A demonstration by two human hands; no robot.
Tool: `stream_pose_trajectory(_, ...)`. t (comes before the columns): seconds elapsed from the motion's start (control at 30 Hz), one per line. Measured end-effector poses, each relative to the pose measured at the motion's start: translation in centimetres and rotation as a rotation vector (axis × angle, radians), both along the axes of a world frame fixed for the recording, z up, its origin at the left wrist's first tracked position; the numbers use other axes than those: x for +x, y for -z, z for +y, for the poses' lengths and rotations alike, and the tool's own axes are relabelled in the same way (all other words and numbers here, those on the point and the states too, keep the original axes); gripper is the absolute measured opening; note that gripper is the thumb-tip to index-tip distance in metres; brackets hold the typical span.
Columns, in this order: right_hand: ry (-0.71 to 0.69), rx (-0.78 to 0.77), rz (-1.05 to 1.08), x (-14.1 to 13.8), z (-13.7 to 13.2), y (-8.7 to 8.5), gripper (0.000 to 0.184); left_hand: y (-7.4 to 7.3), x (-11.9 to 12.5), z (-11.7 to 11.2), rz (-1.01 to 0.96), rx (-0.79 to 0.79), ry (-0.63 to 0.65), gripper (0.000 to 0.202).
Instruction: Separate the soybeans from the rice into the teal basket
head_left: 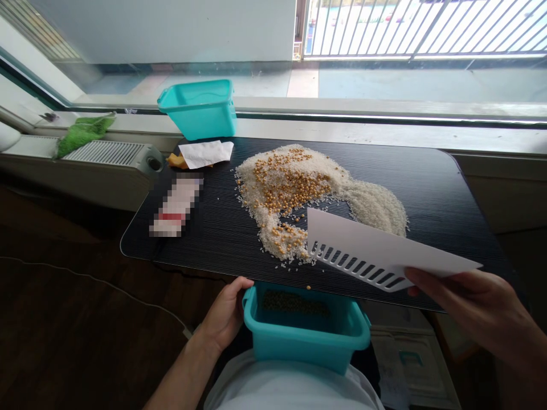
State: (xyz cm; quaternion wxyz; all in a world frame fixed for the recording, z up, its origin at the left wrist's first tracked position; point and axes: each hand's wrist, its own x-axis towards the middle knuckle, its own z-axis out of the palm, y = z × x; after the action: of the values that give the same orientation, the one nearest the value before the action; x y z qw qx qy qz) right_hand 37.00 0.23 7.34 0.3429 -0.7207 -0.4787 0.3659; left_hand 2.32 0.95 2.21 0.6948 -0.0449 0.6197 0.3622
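My right hand (478, 310) is closed on the right corner of a white slotted scraper card (376, 250), whose toothed edge rests on the black table (436, 188) beside a heap of white rice mixed with yellow soybeans (294, 188). My left hand (224, 313) grips the left rim of a teal plastic bin (305, 333) held on my lap under the table's front edge. Some beans lie inside the bin. One loose bean (308, 287) sits near the table edge above it.
A second teal bin (200, 107) stands on the window sill at the back. White paper (205, 153) over an orange item and a blurred packet (176, 205) lie on the table's left. A radiator with a green cloth (83, 134) is at left.
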Motion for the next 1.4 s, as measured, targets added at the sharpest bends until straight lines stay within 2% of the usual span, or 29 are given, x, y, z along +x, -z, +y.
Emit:
stream_pose_trajectory(0.53, -0.082, -0.069, 0.044, -0.2, 0.5, -0.2, 0.05, 0.3, -0.2, -0.3, -0.003, 0.036, 0.017, 0.024)
stream_pose_trajectory(0.73, -0.06, -0.012, 0.05, -0.4, 0.9, -0.1, 0.049, 0.3, -0.2, -0.3, -0.003, 0.03, 0.012, 0.025)
stream_pose_trajectory(0.93, -0.184, -0.019, 0.039, -0.8, 1.0, -0.7, 0.046, 0.2, -0.1, -0.2, 0.0, 0.018, 0.007, 0.028)
stream_pose_trajectory(1.4, -0.112, -0.064, 0.031, -0.6, 0.6, -0.9, 0.05, 0.6, -0.4, -0.3, -0.009, 0.015, 0.012, 0.025)
